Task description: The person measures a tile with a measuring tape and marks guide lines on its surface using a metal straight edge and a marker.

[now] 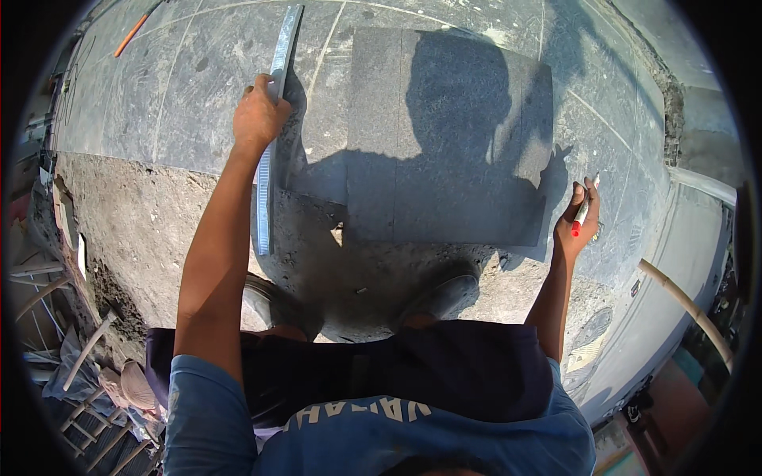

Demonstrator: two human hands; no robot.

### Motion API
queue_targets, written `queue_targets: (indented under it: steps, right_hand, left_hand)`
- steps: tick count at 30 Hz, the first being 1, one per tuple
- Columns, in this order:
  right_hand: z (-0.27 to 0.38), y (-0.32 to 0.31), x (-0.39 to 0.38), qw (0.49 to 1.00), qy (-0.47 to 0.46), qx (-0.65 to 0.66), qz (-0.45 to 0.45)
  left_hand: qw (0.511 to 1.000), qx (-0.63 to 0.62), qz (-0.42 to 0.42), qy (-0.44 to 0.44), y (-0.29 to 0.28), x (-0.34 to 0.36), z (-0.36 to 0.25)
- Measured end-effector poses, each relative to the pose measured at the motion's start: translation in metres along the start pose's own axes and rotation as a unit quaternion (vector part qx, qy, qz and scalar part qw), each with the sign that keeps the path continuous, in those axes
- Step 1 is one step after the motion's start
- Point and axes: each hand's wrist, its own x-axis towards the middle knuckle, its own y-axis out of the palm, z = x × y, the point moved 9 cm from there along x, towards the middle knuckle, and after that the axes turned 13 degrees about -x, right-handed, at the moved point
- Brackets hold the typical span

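Note:
My left hand (pixel 260 115) grips a long straight metal bar (pixel 265 194) near its middle, fingers closed round it. The bar is silvery blue and points away from me, left of a large grey tile (pixel 373 166). That tile lies in front of my feet with thin lines running along it, and my shadow falls over much of it. Off the tile's right side, my right hand (pixel 584 214) is closed on a white marker (pixel 582 213) with a red end. The marker's other end points away from me, close to the tiled floor.
Grey floor tiles (pixel 214 71) with pale joints spread ahead. Rough bare ground (pixel 143 206) borders them on the near left. An orange stick-like thing (pixel 131 36) lies at the far left. A bamboo pole (pixel 686 305) leans at the right, and wooden sticks (pixel 91 349) are jumbled at the lower left.

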Motion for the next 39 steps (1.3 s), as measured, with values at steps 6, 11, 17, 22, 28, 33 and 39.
queue_targets:
  steps: [6,11,17,22,28,33,39]
  right_hand:
    - [-0.119,-0.028,0.011,0.987,0.053,-0.152,-0.009]
    - [-0.136,-0.012,0.002,0.983,0.07,-0.168,0.025]
    - [-0.134,-0.024,0.004,0.976,0.05,-0.212,0.0]
    - [-0.145,-0.016,-0.006,0.965,0.094,-0.237,0.055]
    - [-0.157,-0.018,-0.007,0.967,0.093,-0.234,0.042]
    - [-0.156,-0.016,-0.005,0.981,0.121,-0.142,0.043]
    - [-0.171,-0.014,-0.008,0.982,0.135,-0.13,0.023]
  left_hand:
    - [0.999,0.022,0.009,0.022,0.006,0.002,0.01]
    - [0.999,0.007,-0.008,0.045,0.003,-0.001,0.029]
    - [0.994,-0.015,-0.035,0.104,0.006,0.002,0.023]
    - [0.992,-0.022,-0.048,0.115,0.007,0.001,0.026]
    - [0.995,-0.004,-0.028,0.097,0.013,0.012,0.033]
    - [0.993,0.007,-0.05,0.104,0.013,0.019,0.044]
    - [0.991,0.004,-0.057,0.117,0.016,0.023,0.046]
